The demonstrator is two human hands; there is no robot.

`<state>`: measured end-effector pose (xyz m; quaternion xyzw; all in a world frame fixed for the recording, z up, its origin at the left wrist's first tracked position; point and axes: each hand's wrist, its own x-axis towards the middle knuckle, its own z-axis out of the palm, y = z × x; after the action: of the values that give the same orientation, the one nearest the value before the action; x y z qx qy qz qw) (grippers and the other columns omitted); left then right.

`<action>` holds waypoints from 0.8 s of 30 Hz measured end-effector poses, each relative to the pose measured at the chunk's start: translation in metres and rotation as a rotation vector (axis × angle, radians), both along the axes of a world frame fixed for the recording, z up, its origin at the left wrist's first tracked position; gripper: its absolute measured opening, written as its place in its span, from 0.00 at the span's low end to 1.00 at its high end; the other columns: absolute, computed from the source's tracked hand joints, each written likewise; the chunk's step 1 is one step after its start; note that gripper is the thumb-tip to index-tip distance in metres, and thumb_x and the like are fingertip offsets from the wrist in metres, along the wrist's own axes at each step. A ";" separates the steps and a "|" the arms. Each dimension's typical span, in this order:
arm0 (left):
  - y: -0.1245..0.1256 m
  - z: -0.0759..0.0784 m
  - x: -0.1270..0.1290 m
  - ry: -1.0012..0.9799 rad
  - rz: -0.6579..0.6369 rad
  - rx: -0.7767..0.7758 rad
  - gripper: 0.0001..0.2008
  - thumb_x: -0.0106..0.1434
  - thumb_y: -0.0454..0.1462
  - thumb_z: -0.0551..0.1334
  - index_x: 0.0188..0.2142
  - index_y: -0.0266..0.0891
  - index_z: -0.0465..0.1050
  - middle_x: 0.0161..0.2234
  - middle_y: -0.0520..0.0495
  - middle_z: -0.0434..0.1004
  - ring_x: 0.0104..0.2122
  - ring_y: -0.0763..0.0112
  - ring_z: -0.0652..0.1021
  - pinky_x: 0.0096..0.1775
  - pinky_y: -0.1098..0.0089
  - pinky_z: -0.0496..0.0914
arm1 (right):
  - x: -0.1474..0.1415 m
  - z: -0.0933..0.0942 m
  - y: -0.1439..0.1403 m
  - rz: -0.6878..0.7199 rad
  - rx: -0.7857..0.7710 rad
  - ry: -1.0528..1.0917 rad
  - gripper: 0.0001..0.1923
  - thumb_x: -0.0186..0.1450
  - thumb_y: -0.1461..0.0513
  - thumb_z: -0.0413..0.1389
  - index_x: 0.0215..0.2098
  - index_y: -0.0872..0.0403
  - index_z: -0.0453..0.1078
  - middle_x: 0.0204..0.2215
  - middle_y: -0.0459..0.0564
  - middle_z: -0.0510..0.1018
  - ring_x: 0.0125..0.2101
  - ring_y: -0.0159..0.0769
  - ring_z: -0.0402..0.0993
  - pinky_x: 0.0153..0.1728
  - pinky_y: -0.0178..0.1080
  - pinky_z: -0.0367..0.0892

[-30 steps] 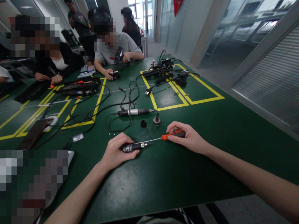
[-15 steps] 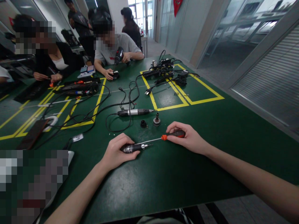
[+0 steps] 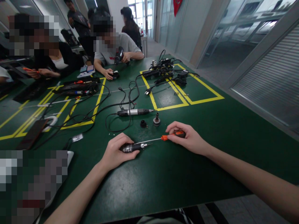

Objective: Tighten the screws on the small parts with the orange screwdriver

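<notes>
My left hand (image 3: 119, 149) is closed around a dark cylindrical tool body (image 3: 130, 148), which lies sideways with a thin metal tip pointing right. My right hand (image 3: 187, 137) grips the orange and black handle of a screwdriver (image 3: 164, 137). The screwdriver's thin shaft runs left to the tool body; where its tip meets it, beside my left fingers, is hidden. Beyond my hands stand a metal part with an upright shaft (image 3: 157, 119) and a small black ring-shaped cap (image 3: 143, 123).
A corded pen-shaped electric tool (image 3: 134, 112) lies past the loose parts on the green table (image 3: 187, 183). Black cables and adapters (image 3: 163, 73) are heaped at the far right. Across the table, one person holds a power drill (image 3: 119, 56); another sits at left, near a tool pouch (image 3: 77, 87).
The screwdriver handle has turned in my right hand, showing more orange. My left hand and the tool body stay put. The person at left has raised an orange-handled object.
</notes>
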<state>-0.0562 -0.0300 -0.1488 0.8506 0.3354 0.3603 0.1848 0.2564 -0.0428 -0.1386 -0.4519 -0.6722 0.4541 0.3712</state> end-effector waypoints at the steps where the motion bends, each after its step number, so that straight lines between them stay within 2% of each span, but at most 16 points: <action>1: 0.000 0.000 0.000 -0.002 0.003 -0.001 0.09 0.60 0.38 0.74 0.33 0.38 0.76 0.30 0.48 0.80 0.29 0.69 0.79 0.32 0.71 0.74 | 0.000 0.000 0.000 -0.002 0.002 0.001 0.14 0.65 0.52 0.64 0.40 0.53 0.73 0.31 0.46 0.76 0.28 0.32 0.71 0.30 0.36 0.67; 4: 0.000 0.001 -0.001 0.002 0.004 -0.002 0.09 0.60 0.38 0.73 0.33 0.38 0.76 0.30 0.48 0.80 0.29 0.69 0.79 0.33 0.71 0.74 | 0.000 -0.002 0.001 0.020 -0.025 0.011 0.14 0.64 0.51 0.65 0.38 0.53 0.73 0.33 0.48 0.77 0.30 0.33 0.72 0.31 0.36 0.69; 8: 0.000 0.000 -0.001 -0.005 0.001 0.008 0.09 0.59 0.37 0.74 0.33 0.38 0.76 0.31 0.48 0.80 0.30 0.69 0.79 0.33 0.71 0.74 | 0.000 -0.004 0.000 0.066 -0.115 0.051 0.18 0.71 0.47 0.56 0.37 0.53 0.71 0.20 0.41 0.69 0.20 0.29 0.63 0.22 0.34 0.61; 10: 0.000 0.000 -0.001 -0.007 -0.001 0.008 0.09 0.60 0.37 0.74 0.33 0.38 0.76 0.31 0.48 0.80 0.30 0.69 0.79 0.33 0.71 0.74 | 0.000 -0.004 0.000 0.073 -0.132 0.054 0.18 0.72 0.47 0.55 0.38 0.53 0.71 0.18 0.39 0.67 0.18 0.29 0.62 0.21 0.34 0.59; 15: 0.000 0.000 -0.001 -0.007 0.003 0.010 0.09 0.60 0.37 0.74 0.33 0.38 0.76 0.30 0.49 0.80 0.30 0.69 0.79 0.33 0.71 0.74 | 0.000 -0.003 0.002 0.013 -0.041 0.027 0.15 0.66 0.51 0.64 0.40 0.53 0.73 0.28 0.44 0.74 0.24 0.30 0.67 0.26 0.34 0.63; 18: 0.000 0.000 -0.001 -0.005 -0.009 0.014 0.09 0.60 0.37 0.74 0.34 0.38 0.76 0.31 0.49 0.80 0.30 0.70 0.79 0.33 0.71 0.74 | 0.000 -0.002 0.003 0.002 -0.049 0.024 0.15 0.63 0.51 0.66 0.39 0.53 0.73 0.31 0.46 0.75 0.25 0.30 0.67 0.27 0.34 0.64; 24: 0.000 0.000 -0.001 0.003 -0.015 0.006 0.09 0.60 0.38 0.74 0.34 0.38 0.77 0.31 0.48 0.80 0.30 0.69 0.79 0.33 0.71 0.74 | -0.001 -0.005 0.001 0.053 -0.144 0.037 0.19 0.72 0.46 0.55 0.38 0.53 0.70 0.19 0.40 0.69 0.17 0.29 0.63 0.19 0.33 0.60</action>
<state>-0.0570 -0.0300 -0.1484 0.8542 0.3280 0.3587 0.1845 0.2551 -0.0420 -0.1432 -0.4509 -0.6425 0.5191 0.3382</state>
